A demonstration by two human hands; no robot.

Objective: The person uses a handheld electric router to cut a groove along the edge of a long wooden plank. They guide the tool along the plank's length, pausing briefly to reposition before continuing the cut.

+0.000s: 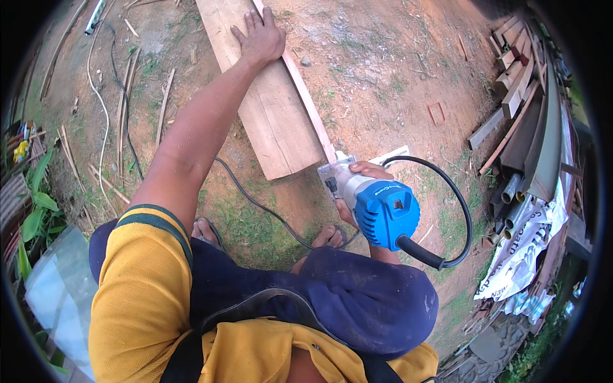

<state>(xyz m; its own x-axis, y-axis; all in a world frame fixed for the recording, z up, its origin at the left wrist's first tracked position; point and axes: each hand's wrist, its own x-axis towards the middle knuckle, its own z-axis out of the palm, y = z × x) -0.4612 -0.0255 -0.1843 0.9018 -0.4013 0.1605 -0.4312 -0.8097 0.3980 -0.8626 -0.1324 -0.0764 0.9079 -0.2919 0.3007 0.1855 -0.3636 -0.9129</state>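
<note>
My left hand lies on a wide, pale plank and the narrow wood strip along its right side, thumb spread from the fingers. My right hand is wrapped round the silver body of a trim router with a blue motor cap. The router's clear base is at the near end of the strip. Whether its bit touches wood is hidden. A thick black cord curves out of the cap and runs back past the router.
Bare, patchy grass ground lies around me. Lumber offcuts, metal pipes and a white printed sack are stacked at right. A black cord crosses near my feet. Thin sticks and a power strip lie at left, a glass sheet lower left.
</note>
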